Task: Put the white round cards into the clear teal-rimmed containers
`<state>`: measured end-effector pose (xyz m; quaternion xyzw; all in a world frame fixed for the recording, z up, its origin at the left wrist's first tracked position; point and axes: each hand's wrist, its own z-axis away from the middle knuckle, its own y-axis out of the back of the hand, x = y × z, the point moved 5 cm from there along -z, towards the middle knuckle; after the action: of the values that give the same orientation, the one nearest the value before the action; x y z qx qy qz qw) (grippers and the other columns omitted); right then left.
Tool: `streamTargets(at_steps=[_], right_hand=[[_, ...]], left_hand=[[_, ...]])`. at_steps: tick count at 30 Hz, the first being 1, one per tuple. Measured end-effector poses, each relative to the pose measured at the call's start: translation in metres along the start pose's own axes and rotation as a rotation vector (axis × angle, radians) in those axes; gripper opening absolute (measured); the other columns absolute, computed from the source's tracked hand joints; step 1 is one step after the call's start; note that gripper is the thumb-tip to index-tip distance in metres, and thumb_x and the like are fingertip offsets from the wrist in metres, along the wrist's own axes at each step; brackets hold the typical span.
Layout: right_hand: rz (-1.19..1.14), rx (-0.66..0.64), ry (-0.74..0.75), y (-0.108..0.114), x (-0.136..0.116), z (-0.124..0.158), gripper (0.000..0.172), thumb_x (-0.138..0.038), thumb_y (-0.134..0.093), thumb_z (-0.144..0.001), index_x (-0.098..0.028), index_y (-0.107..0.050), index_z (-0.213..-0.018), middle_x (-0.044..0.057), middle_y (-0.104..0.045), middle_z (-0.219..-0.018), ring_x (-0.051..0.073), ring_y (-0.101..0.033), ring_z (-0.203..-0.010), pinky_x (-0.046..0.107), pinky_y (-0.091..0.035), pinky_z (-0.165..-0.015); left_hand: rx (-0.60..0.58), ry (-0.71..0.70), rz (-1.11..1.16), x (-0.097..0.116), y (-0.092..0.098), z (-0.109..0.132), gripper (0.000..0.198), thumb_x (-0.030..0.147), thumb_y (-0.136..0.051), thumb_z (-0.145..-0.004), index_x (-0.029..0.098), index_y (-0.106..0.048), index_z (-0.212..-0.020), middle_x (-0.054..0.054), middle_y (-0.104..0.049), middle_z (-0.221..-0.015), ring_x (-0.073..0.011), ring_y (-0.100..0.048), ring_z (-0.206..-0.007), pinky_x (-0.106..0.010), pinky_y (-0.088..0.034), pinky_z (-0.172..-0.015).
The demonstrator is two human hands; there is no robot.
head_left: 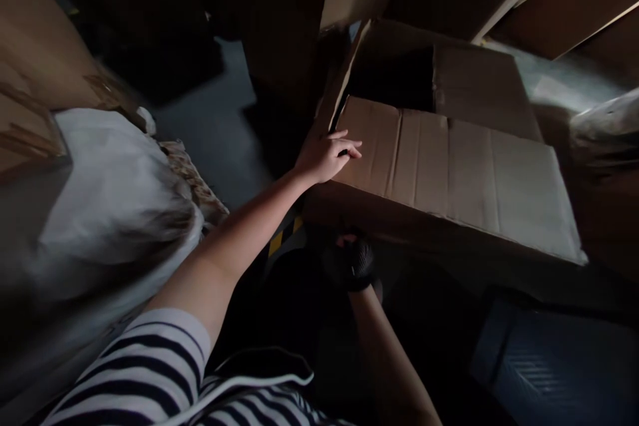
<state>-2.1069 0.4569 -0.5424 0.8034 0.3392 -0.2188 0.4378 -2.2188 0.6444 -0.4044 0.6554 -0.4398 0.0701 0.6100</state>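
Observation:
A large brown cardboard box (424, 160) lies in front of me, with one flap folded over its near side and a dark opening behind. My left hand (327, 156) is bare and rests at the flap's left corner, its fingers loosely bent and apart, gripping nothing. Below the box's near edge is my right hand (357, 259), in a dark glove with bare fingertips. Its fingers are curled in close to the box's shadowed front wall. Whatever they may hold is lost in the dark.
A white plastic-wrapped bundle (114, 193) stands at the left, beside brown cartons (40, 33). More cardboard boxes (579, 6) are at the upper right. A dark blue case-like object (554, 359) sits at the lower right. Yellow-black tape (284, 236) marks the floor.

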Motion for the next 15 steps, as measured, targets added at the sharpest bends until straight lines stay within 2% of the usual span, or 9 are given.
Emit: streamTargets(at_steps=[3,6,9,12,14,15], right_hand=[[-0.051,-0.057,0.140,-0.016,-0.008,-0.020,0.017,-0.014,-0.049,-0.081,-0.021,-0.061,-0.070,0.002,-0.060,-0.070,0.018,-0.055,-0.073,0.031,-0.043,-0.071],[-0.018,-0.086,0.195,-0.015,0.003,-0.024,0.018,-0.012,-0.049,-0.082,-0.020,-0.062,-0.071,0.001,-0.058,-0.068,0.017,-0.053,-0.070,0.031,-0.042,-0.070],[0.088,-0.014,0.129,0.001,0.026,-0.014,0.018,-0.014,-0.050,-0.084,-0.020,-0.063,-0.074,0.003,-0.059,-0.071,0.018,-0.053,-0.072,0.032,-0.042,-0.069],[0.124,0.088,0.006,0.018,0.045,-0.001,0.017,-0.016,-0.049,-0.087,-0.019,-0.065,-0.084,0.006,-0.062,-0.084,0.021,-0.057,-0.085,0.035,-0.045,-0.077],[0.088,0.087,-0.012,0.015,0.048,0.001,0.017,-0.016,-0.049,-0.086,-0.019,-0.065,-0.085,0.006,-0.063,-0.086,0.021,-0.058,-0.089,0.037,-0.045,-0.082],[0.070,0.042,-0.019,0.008,0.049,0.001,0.017,-0.016,-0.049,-0.086,-0.020,-0.065,-0.084,0.006,-0.063,-0.085,0.021,-0.058,-0.088,0.037,-0.045,-0.083]], left_hand=[[0.011,0.024,0.002,-0.001,-0.001,-0.001,0.031,0.002,-0.052,-0.084,0.022,-0.074,-0.092,-0.001,-0.070,-0.124,-0.0212,-0.044,-0.140,-0.047,-0.027,-0.121],[0.007,0.041,0.004,0.000,-0.001,-0.003,0.032,0.001,-0.052,-0.084,0.022,-0.074,-0.091,-0.001,-0.071,-0.120,-0.0217,-0.044,-0.140,-0.047,-0.027,-0.121],[0.000,0.052,0.004,0.002,-0.001,-0.004,0.033,0.000,-0.051,-0.083,0.022,-0.074,-0.091,-0.001,-0.071,-0.119,-0.0215,-0.043,-0.140,-0.047,-0.028,-0.121],[0.004,0.064,0.006,0.003,-0.001,-0.003,0.034,0.000,-0.050,-0.082,0.021,-0.074,-0.092,-0.002,-0.070,-0.122,-0.0212,-0.043,-0.140,-0.046,-0.029,-0.121],[0.003,0.071,0.009,0.004,0.000,-0.003,0.034,0.000,-0.049,-0.082,0.021,-0.074,-0.092,-0.001,-0.070,-0.123,-0.0211,-0.043,-0.140,-0.046,-0.029,-0.121],[0.001,0.075,0.009,0.004,0.000,-0.003,0.034,0.001,-0.050,-0.082,0.022,-0.074,-0.092,-0.001,-0.070,-0.124,-0.0212,-0.042,-0.140,-0.046,-0.028,-0.121]])
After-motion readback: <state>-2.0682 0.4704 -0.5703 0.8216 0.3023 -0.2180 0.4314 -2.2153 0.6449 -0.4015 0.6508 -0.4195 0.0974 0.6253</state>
